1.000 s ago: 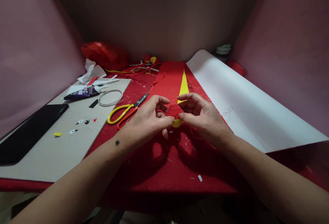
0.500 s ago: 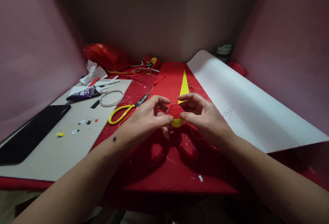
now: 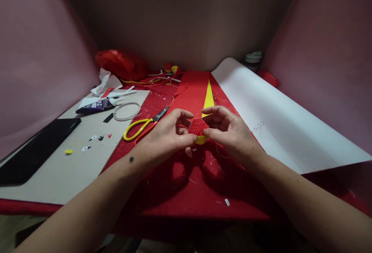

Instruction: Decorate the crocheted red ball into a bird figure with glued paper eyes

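Between my two hands is a small dome-shaped piece of ridged red and yellow paper (image 3: 198, 126), red above and yellow along its lower edge. My left hand (image 3: 176, 133) grips its left side, with the thumb on the yellow edge. From the right, my right hand (image 3: 225, 125) holds it with thumb and curled fingers. The fingers behind the piece are partly hidden. Scissors (image 3: 145, 124) with yellow handles lie just left of my left hand. Beyond the hands stretches a red corrugated sheet (image 3: 190, 90) beside a yellow paper strip (image 3: 208, 100).
A grey board (image 3: 95, 171) on the left carries a glue tube (image 3: 94, 107), a pale ring (image 3: 126, 111), a black slab (image 3: 37, 148) and small paper cutouts. White paper (image 3: 276, 117) spreads on the right. A red bag (image 3: 120, 65) and red-yellow figures (image 3: 171, 68) sit at the back.
The dome tilts slightly, so that less yellow shows at its lower edge. Both hands keep their hold in nearly the same place. The whole view shifts very slightly.
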Motion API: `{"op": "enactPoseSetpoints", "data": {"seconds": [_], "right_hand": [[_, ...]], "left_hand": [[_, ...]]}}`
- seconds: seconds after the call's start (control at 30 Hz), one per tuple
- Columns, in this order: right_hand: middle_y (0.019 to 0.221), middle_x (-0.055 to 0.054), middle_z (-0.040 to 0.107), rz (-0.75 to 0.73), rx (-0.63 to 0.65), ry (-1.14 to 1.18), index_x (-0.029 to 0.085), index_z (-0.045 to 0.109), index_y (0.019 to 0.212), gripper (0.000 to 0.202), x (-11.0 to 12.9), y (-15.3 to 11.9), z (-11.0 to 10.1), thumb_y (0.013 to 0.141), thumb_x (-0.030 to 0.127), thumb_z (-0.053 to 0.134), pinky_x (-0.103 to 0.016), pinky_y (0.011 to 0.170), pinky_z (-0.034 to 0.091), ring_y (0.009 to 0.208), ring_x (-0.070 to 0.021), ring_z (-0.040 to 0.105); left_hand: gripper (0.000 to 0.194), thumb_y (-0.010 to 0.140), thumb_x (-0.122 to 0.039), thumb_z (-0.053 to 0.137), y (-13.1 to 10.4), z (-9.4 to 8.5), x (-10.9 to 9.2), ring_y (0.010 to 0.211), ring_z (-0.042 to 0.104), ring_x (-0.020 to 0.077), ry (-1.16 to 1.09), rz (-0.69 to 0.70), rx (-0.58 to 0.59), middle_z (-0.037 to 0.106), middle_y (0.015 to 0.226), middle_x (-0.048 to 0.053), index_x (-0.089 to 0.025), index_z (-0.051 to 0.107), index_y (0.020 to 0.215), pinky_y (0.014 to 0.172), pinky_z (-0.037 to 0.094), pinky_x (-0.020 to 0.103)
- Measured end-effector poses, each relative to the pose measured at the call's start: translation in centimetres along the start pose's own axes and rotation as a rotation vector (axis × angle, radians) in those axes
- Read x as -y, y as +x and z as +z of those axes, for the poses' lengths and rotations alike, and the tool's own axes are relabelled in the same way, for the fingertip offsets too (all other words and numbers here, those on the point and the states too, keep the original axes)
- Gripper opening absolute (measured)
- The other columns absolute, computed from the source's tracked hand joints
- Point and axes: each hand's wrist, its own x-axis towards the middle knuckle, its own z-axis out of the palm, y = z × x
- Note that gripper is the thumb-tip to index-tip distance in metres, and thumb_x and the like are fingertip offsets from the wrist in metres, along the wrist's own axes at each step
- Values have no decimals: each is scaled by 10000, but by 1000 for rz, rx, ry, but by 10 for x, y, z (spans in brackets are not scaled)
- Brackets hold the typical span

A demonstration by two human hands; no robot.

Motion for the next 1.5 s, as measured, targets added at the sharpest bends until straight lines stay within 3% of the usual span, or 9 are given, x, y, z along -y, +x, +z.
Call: {"op": "enactPoseSetpoints", "data": {"seconds": [0.17,0.33,0.47,0.63,0.83,1.0,1.17,1.37,1.5], "right_hand": [[867,-19,609,-18,6,27,195,534,991,364,0,-1,0,654,153,663,-338,742,503,833,-178,614],[883,-25,610,-11,1,36,194,549,1004,369,-4,0,0,660,158,678,-342,749,492,846,-181,604],[867,-10,583,9,-19,135,205,593,994,353,-8,2,-4,662,160,704,-318,710,482,806,-163,583],[828,-11,594,158,49,382,220,592,1003,369,-8,7,-8,652,199,705,-382,684,516,692,-179,597],[907,-79,657,256,98,576,200,595,945,300,-10,12,-12,652,195,659,-429,826,523,884,-255,636],[830,-94,658,354,70,684,189,585,860,227,-10,14,-15,639,242,595,-459,791,531,840,-267,618],[890,-113,650,365,88,664,174,605,916,308,-9,12,-15,647,301,522,-411,799,527,879,-261,618],[927,-122,634,301,170,436,184,575,961,377,-11,14,-19,645,372,491,-416,792,521,888,-270,617],[922,-125,641,297,124,451,177,576,941,361,-11,14,-17,632,357,525,-437,798,521,862,-273,614]], "left_hand": [[404,729,-195,653,-2,-1,-2,550,632,148,2,-6,16,574,672,-50,-169,435,1068,594,473,282],[435,713,-218,684,-2,-1,-2,511,614,132,-33,-3,-5,592,765,-25,-163,443,1071,566,495,299],[426,746,-184,673,-3,-5,-3,557,637,143,4,-11,46,598,673,-36,-166,448,1107,607,491,283],[450,761,-209,682,-3,-11,-3,545,623,156,-56,17,81,616,657,-14,-159,429,1129,539,492,281],[418,723,-176,704,-3,-13,-1,527,589,93,-60,78,-1,606,867,9,-154,482,1076,522,485,255],[351,735,-216,685,-1,-12,4,534,576,85,-77,137,-18,592,894,9,-149,499,1025,538,500,269],[289,757,-231,660,1,-8,5,550,561,94,-96,138,-30,568,801,-9,-143,506,986,476,466,239],[262,770,-244,655,0,-7,7,561,554,94,-102,159,-36,562,777,-14,-152,503,962,481,462,232],[243,776,-247,649,0,-7,8,554,546,98,-105,155,-42,552,733,-21,-157,503,949,472,457,229]]}}
